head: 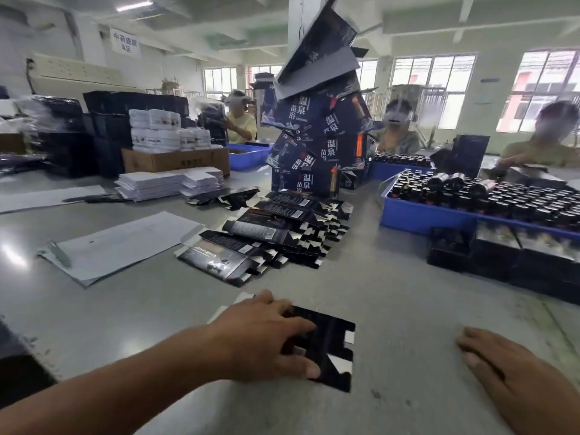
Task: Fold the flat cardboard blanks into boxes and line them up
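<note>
A flat black cardboard blank (332, 346) lies on the grey table (392, 293) near its front edge. My left hand (266, 334) lies on the blank's left part, fingers spread and fairly straight, pressing it down. My right hand (514, 375) rests flat on the bare table to the right, apart from the blank, holding nothing. Beyond them a fanned row of flat black blanks (270, 237) stretches away from me. Behind that row rises a leaning tower of folded dark boxes (317, 142) with white lettering.
A blue tray (439, 215) full of dark bottles sits at the right, black boxes (502, 252) in front of it. White sheets (122, 243) and a stack of white blanks (169, 183) lie at the left. Three people sit across the table.
</note>
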